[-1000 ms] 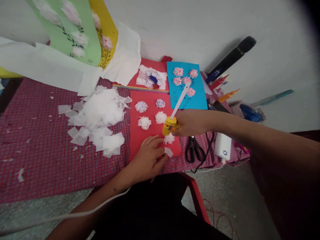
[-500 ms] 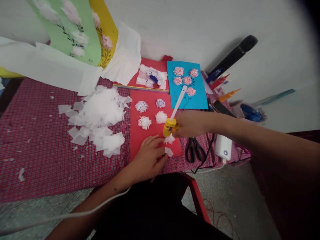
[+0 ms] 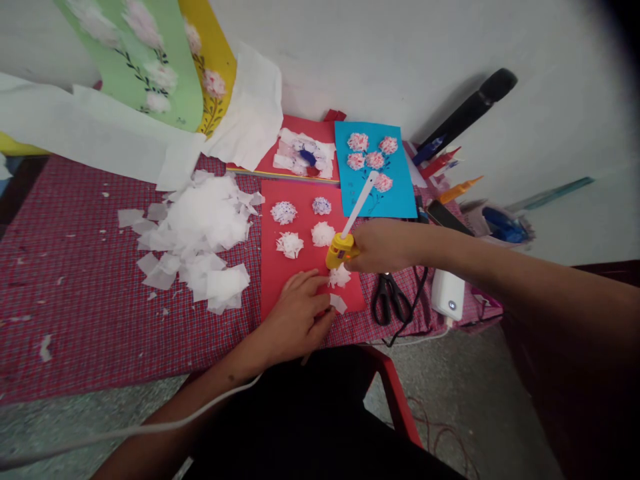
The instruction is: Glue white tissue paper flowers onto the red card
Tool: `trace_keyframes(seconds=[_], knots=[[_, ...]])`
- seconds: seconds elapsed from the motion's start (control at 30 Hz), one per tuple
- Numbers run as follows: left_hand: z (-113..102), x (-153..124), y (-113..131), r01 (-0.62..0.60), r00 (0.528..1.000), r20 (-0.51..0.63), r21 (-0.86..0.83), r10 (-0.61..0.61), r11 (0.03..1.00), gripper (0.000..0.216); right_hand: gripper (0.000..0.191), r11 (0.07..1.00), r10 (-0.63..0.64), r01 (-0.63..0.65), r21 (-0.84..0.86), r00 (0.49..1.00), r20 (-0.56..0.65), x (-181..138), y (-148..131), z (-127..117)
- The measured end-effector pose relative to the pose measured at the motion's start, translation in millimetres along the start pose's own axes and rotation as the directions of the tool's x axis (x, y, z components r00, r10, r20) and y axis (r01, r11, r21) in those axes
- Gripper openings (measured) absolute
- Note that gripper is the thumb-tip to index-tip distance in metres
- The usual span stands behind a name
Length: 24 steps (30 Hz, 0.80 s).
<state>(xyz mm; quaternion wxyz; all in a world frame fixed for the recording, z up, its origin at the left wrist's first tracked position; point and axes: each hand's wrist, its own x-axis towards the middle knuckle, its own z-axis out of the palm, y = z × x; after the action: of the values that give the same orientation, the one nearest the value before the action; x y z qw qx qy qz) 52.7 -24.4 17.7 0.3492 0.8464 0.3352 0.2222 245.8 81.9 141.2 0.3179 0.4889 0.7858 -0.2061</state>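
My right hand (image 3: 373, 247) is closed around a yellow glue gun (image 3: 339, 251), with a long white glue stick (image 3: 361, 201) rising from its back. The gun's front end points down beside a small white tissue flower (image 3: 341, 275) on the red paper (image 3: 273, 283). My left hand (image 3: 300, 310) rests on the lower part of that paper, its index fingertip by the flower. A small tissue piece (image 3: 338, 304) shows at the thumb and fingers. Below the palm sticks out the end of a thin stick (image 3: 306, 359), mostly hidden by the curled hand. Several finished tissue flowers (image 3: 289, 245) sit higher up.
Left lies a pile of tissue squares (image 3: 205, 220). Black scissors (image 3: 389, 300), a cable and a white power bank (image 3: 447, 293) are to the right. Behind stands a blue card (image 3: 353, 190) with flowers. Paint tubes (image 3: 457, 191) lean by the wall.
The glue gun has lifted slightly from the small white flower, showing more of it. My left hand stays in place.
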Motion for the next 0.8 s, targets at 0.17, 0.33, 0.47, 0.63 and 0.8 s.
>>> trace_keyframes(seconds=[0.17,0.33,0.47,0.63,0.8], knots=[[0.4,0.0,-0.8,-0.002,1.000,0.000,0.006,0.002,1.000,0.027,0.032,1.000,-0.011,0.011,0.002,1.000,0.001,0.6,1.1,0.8],[-0.3,0.4,-0.5,0.011,1.000,0.011,0.001,-0.011,1.000,0.026,0.033,0.999,0.007,-0.008,-0.046,1.000,-0.012,1.7,0.9,2.0],[0.1,0.1,-0.7,0.004,1.000,0.005,-0.003,-0.004,1.000,0.027,0.031,1.000,0.001,-0.002,-0.030,1.000,-0.011,2.1,1.6,3.4],[0.6,0.2,-0.4,0.008,1.000,0.003,0.005,-0.008,1.000,0.028,0.029,1.000,-0.007,0.007,0.014,1.000,-0.001,1.0,1.8,4.0],[0.1,0.3,0.0,0.010,1.000,0.009,0.011,-0.010,1.000,0.027,0.028,1.000,0.000,0.001,0.020,1.000,-0.001,1.0,1.4,5.1]])
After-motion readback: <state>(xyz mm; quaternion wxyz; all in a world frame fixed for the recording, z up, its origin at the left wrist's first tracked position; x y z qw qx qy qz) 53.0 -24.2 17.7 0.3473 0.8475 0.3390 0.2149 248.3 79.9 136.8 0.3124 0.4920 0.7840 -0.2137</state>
